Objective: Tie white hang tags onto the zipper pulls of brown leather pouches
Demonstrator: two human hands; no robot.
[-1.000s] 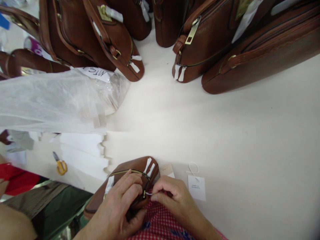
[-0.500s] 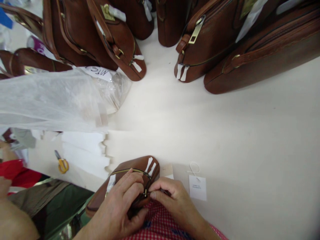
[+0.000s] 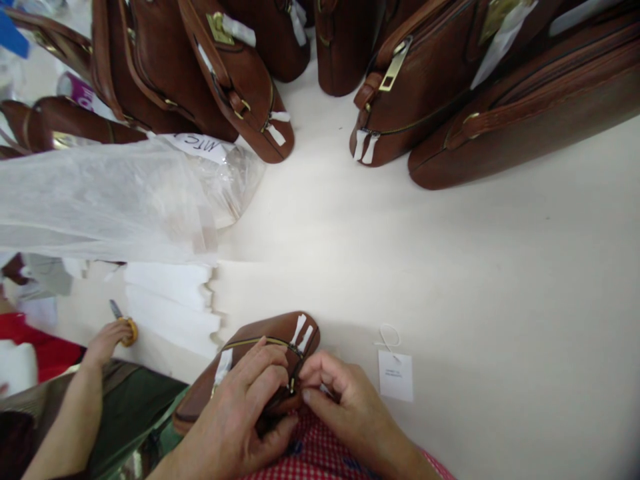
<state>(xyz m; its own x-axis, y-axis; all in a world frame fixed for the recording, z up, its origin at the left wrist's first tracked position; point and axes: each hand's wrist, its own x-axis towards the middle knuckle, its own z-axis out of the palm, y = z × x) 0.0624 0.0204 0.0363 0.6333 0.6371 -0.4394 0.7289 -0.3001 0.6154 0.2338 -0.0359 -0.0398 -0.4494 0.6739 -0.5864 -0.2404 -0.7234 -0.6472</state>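
A brown leather bag (image 3: 260,337) lies at the near table edge, partly on my lap. My left hand (image 3: 240,413) is closed over its top, with the fingertips pressed by the brass zipper pull (image 3: 291,385). My right hand (image 3: 345,400) is pinched right beside the pull, thumb and fingers together on something small that I cannot make out. White tape strips (image 3: 301,331) sit at the bag's zipper end. A white paper tag (image 3: 395,375) with a string loop lies on the table just right of my right hand.
Several brown leather bags (image 3: 415,100) crowd the far side of the white table (image 3: 450,253). A clear plastic bag (image 3: 110,200) lies at the left above white paper strips (image 3: 170,300). Another person's hand (image 3: 107,340) rests on yellow-handled scissors (image 3: 127,328) at the lower left.
Another person's arm has come in from the lower left and its hand now covers the scissors. My right hand has shifted slightly left, hiding the small card beside the bag.
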